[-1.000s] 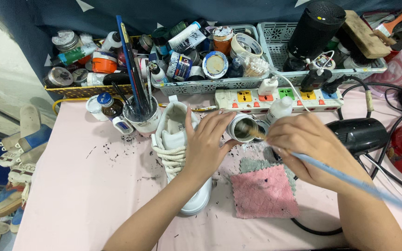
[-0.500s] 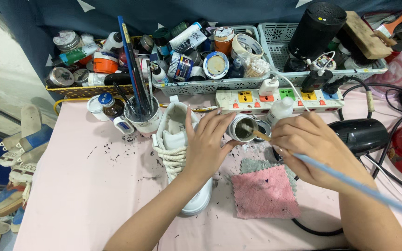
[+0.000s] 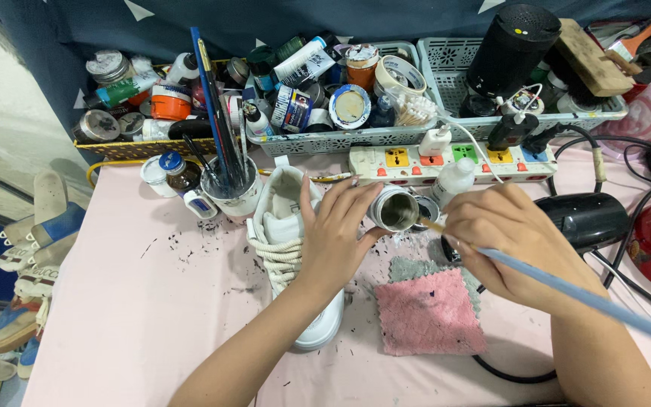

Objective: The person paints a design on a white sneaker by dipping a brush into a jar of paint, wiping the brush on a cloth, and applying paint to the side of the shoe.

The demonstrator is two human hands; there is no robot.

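Observation:
My left hand grips a small open paint jar, tilted with its mouth facing me. My right hand holds a long light-blue paintbrush; its tip reaches into the jar's mouth. Under my left wrist a white sneaker with thick rope laces lies on the pink table. A pink and grey cloth is spread just below the jar.
Grey baskets crammed with paint jars line the back edge. A cup of brushes stands left of the sneaker. A power strip, a black hair dryer, cables and a black speaker fill the right side.
The brush tip has gone a little deeper into the jar's mouth. Both hands otherwise stay put.

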